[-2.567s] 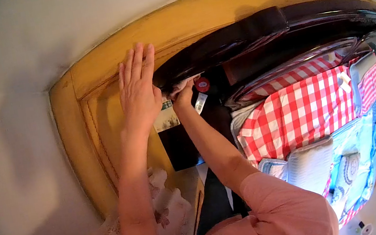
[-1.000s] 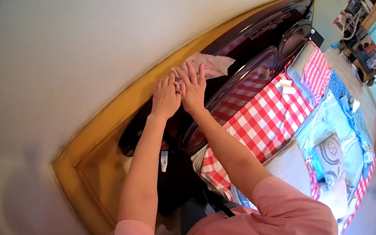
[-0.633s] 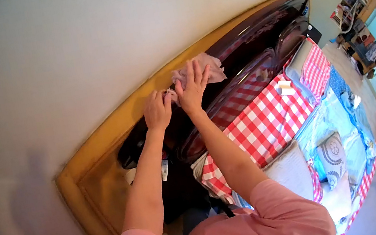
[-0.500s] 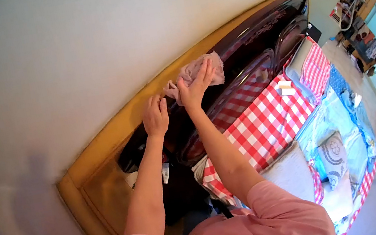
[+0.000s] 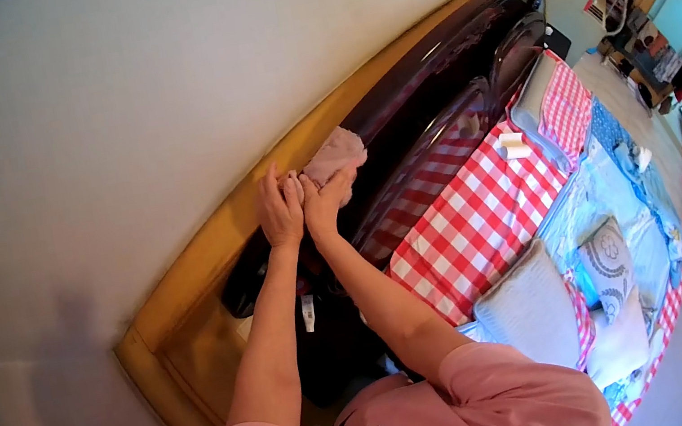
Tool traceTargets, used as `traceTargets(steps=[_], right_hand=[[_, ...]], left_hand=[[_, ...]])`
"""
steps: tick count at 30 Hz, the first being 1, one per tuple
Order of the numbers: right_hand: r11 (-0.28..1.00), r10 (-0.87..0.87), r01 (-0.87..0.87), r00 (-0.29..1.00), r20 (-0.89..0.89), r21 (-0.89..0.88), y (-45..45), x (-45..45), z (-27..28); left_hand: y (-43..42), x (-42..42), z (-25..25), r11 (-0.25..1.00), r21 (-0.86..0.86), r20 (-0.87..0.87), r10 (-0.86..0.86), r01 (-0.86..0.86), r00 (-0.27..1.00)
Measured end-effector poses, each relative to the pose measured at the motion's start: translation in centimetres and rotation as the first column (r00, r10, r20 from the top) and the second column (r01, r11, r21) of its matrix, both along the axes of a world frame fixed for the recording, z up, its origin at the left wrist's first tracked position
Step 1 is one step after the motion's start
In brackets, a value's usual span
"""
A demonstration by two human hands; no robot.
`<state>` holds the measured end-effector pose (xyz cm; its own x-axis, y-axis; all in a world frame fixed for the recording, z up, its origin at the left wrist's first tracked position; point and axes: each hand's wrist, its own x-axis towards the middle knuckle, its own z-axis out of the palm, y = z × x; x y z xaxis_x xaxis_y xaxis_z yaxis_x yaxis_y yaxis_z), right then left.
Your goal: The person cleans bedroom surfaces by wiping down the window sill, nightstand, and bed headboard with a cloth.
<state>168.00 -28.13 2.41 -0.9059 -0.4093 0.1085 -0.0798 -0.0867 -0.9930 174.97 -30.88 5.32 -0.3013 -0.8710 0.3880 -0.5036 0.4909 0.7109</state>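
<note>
A crumpled pale pink cloth (image 5: 336, 155) lies on the top of a dark, glossy wooden headboard (image 5: 417, 76). My right hand (image 5: 324, 207) is closed around the near end of the cloth and presses it onto the wood. Close beside it, my left hand (image 5: 279, 217) rests by the headboard's left part, with fingers stretched upward and apart. Its thumb side touches or nearly touches a small fold of the cloth; the exact contact is hard to see.
A yellow-brown wooden ledge (image 5: 208, 236) runs along the white wall (image 5: 111, 98) behind the headboard. On the right are a red-and-white checked cover (image 5: 463, 232), a pale roll (image 5: 514, 146), pillows (image 5: 521, 300) and blue bedding (image 5: 599, 204). A black item with a white tag (image 5: 309, 313) lies below my forearms.
My right hand has drawn the cloth down and left along the headboard, close to my left hand. My left hand's fingers have lifted and straightened. The view has shifted slightly.
</note>
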Motion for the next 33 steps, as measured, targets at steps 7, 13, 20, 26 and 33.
traceTargets(steps=[7,13,20,26,33], right_hand=[[0.998,-0.038,0.057,0.894,-0.447,0.03,-0.5,-4.6,1.9],[0.973,-0.229,0.21,0.894,-0.385,-0.093,-3.3,-12.6,2.4],[0.967,-0.155,0.166,0.985,0.072,-0.191,-4.6,-12.6,-1.1],[0.987,0.097,-0.088,0.993,0.062,-0.131,0.6,0.4,-3.0],[0.999,0.011,-0.01,1.0,-0.006,0.035,0.4,-5.9,-0.4]], left_hand=[[0.1,-0.1,0.5,0.991,-0.118,0.076,-0.048,0.056,0.996],[-0.1,0.1,0.1,0.988,-0.118,0.148,-0.082,0.1,0.986],[-0.1,-0.1,0.1,0.982,-0.154,0.156,-0.088,0.112,0.984],[-0.3,-0.2,-0.7,0.984,-0.171,0.14,-0.024,0.048,0.99],[-0.3,0.2,0.0,0.995,-0.078,0.115,-0.047,0.056,0.992]])
